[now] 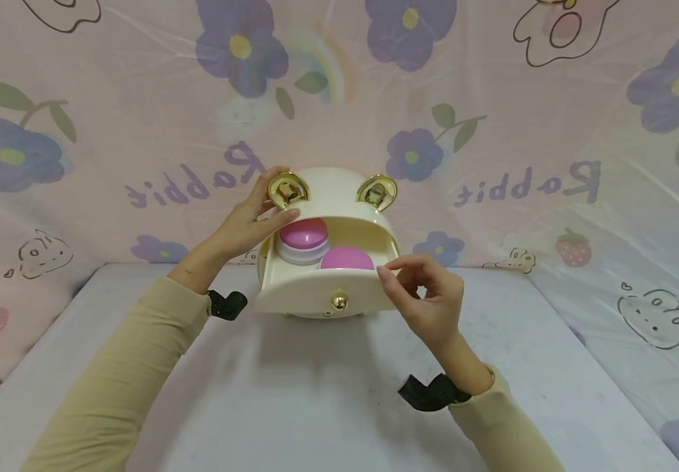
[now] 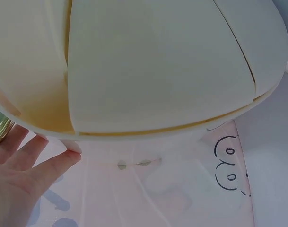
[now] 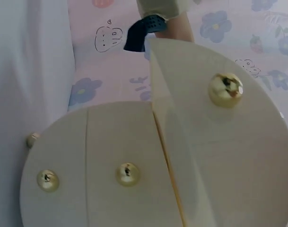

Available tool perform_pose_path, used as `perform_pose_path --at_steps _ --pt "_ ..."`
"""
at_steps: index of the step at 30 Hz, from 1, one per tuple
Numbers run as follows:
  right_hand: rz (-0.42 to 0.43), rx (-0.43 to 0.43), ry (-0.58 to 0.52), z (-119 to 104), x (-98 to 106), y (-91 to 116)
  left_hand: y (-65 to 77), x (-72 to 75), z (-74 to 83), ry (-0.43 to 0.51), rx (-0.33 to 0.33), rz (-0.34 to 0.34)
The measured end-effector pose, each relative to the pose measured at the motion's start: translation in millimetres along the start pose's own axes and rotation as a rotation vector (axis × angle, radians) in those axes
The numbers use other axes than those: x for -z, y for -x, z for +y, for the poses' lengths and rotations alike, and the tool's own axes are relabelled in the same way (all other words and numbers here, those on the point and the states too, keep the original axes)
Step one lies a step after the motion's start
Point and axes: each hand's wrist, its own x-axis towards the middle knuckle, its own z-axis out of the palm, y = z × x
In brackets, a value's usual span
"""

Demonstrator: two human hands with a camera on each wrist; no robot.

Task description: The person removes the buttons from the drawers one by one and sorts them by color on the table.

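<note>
A cream bear-shaped box with two gold ears stands at the back of the table. Its top drawer, with a gold knob, is pulled out. Two pink-lidded jars sit inside it. My left hand holds the box's top by the left ear, thumb on the front arch. My right hand pinches the drawer's right front corner. The left wrist view shows the box's curved side with my left hand's fingers against it. The right wrist view shows the drawer front standing out from the box face; no hand shows there.
The pale grey table stretches toward me in front of the box. A pink floral sheet hangs behind and along both sides. Black wrist straps sit on both arms. Two lower gold knobs show on the box face.
</note>
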Motion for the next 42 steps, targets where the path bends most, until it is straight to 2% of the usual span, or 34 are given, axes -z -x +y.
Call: perform_pose_path --at_steps 5,10,12,16,19,26,29,32,37,42 --pt "0.008 -0.155 -0.019 8 6 -12 -0.3 0.0 0.5 -0.005 0.000 0.004" --pt "-0.068 -0.331 -0.061 17 9 -25 -0.2 -0.2 1.4 0.000 0.007 -0.001" --pt "-0.128 -0.419 -0.086 22 11 -31 0.0 0.0 1.4 -0.004 0.005 -0.003" --pt "-0.326 -0.603 -0.151 31 13 -42 0.4 0.0 0.7 -0.010 0.004 -0.002" --pt "-0.462 -0.684 -0.170 36 14 -46 0.7 -0.8 0.9 -0.009 0.006 -0.002" --pt "-0.584 -0.751 -0.156 41 15 -52 0.6 -3.0 2.9 -0.021 -0.002 -0.005" --pt "-0.683 -0.772 -0.144 42 15 -55 0.6 -3.1 2.7 -0.034 -0.003 -0.003" --pt "-0.816 -0.782 -0.167 44 15 -59 0.4 -2.9 2.3 -0.039 -0.003 -0.001" --pt "-0.983 -0.736 -0.260 50 17 -63 1.0 -2.9 2.6 -0.039 -0.005 0.000" --pt "-1.104 -0.679 -0.235 53 17 -66 1.5 -3.9 2.8 -0.035 -0.002 -0.004"
